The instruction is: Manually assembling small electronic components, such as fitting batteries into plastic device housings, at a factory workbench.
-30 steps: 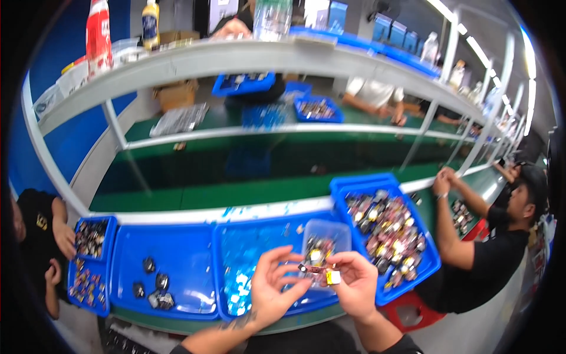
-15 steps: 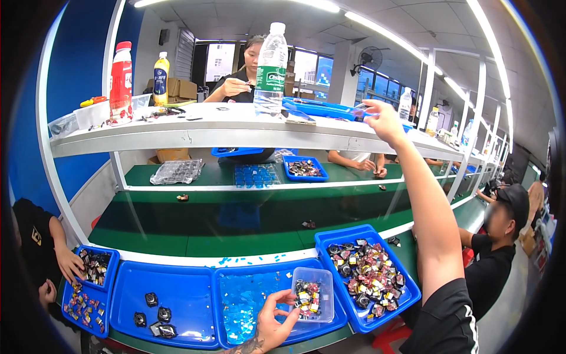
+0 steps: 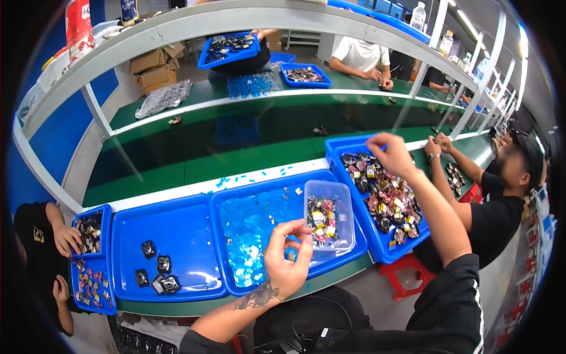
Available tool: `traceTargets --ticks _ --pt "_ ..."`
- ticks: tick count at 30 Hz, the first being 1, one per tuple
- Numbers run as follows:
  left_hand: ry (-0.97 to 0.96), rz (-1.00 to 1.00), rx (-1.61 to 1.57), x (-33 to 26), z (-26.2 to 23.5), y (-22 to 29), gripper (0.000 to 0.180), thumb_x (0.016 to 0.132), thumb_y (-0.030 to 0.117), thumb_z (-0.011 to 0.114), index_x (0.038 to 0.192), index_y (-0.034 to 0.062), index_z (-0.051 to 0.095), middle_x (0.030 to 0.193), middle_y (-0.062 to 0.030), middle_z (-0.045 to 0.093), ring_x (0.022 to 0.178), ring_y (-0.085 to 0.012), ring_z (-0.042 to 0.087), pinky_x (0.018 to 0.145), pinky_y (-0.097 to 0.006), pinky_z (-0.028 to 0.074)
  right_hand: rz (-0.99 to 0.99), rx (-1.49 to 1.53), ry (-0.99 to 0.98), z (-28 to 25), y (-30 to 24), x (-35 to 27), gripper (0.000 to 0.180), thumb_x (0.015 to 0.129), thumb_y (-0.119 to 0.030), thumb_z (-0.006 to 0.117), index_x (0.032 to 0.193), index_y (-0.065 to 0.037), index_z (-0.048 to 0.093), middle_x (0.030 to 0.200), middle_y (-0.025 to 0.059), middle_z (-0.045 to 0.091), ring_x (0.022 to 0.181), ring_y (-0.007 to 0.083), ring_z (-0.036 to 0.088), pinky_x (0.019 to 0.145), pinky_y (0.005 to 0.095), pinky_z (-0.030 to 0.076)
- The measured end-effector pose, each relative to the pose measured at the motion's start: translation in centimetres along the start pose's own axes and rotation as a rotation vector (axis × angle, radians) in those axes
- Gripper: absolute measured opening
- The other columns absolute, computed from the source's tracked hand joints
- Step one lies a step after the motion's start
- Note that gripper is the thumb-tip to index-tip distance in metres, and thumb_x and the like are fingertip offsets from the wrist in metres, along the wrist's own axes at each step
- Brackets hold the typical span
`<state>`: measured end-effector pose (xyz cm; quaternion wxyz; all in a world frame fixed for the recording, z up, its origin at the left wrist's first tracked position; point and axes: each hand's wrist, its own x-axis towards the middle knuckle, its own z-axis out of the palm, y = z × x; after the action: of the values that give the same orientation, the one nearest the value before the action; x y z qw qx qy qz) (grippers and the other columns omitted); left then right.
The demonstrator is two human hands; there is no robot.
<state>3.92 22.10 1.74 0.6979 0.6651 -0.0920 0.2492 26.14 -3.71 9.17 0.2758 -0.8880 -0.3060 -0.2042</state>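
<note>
My left hand (image 3: 288, 257) has its thumb and fingertips drawn together at the left rim of a clear plastic box (image 3: 348, 203); whatever lies between them is too small to make out. The box holds small parts with yellow, black and reddish pieces. It rests in a blue tray (image 3: 283, 183) with shiny blue film pieces. My right hand (image 3: 392, 154) hangs over a second blue tray (image 3: 386, 257), piled with round black components and reddish-yellow parts. Its fingers are bent and closed, and I cannot make out anything in them.
A blue tray (image 3: 188, 218) on the left holds several black round units (image 3: 164, 264). Beyond the trays runs a green conveyor belt (image 3: 236, 150) below a white shelf frame (image 3: 177, 23). Co-workers sit at left, right and across. A red stool (image 3: 407, 277) stands below right.
My right hand has come down from the upper shelf to above the tray of parts. My left fingers have drawn together. The view has tilted downward.
</note>
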Motion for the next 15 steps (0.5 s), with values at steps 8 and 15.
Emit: traceTargets --ticks 8,15 --pt "0.158 -0.128 -0.154 0.2 -0.1 -0.9 0.028 0.09 -0.002 0.057 0.117 0.0004 0.048 0.096 -0.0069 0.055 0.09 -0.0111 0.053 0.075 -0.022 0.047 -0.109 -0.007 -0.262 2.1 -5.9 -4.0 0.012 0.08 -0.007 0.068 0.09 -0.001 0.069 0.084 0.0135 0.068 0.077 0.026 0.065 0.07 0.0361 0.051" --pt "0.187 -0.19 -0.214 0.6 -0.4 -1.5 0.025 0.092 0.002 0.058 0.115 -0.0001 0.049 0.097 -0.0073 0.056 0.09 -0.0113 0.056 0.075 -0.023 0.048 -0.105 0.013 -0.39 2.1 -6.4 -3.2 0.01 0.08 -0.008 0.067 0.086 -0.001 0.069 0.081 0.0128 0.067 0.071 0.0251 0.063 0.066 0.0342 0.05"
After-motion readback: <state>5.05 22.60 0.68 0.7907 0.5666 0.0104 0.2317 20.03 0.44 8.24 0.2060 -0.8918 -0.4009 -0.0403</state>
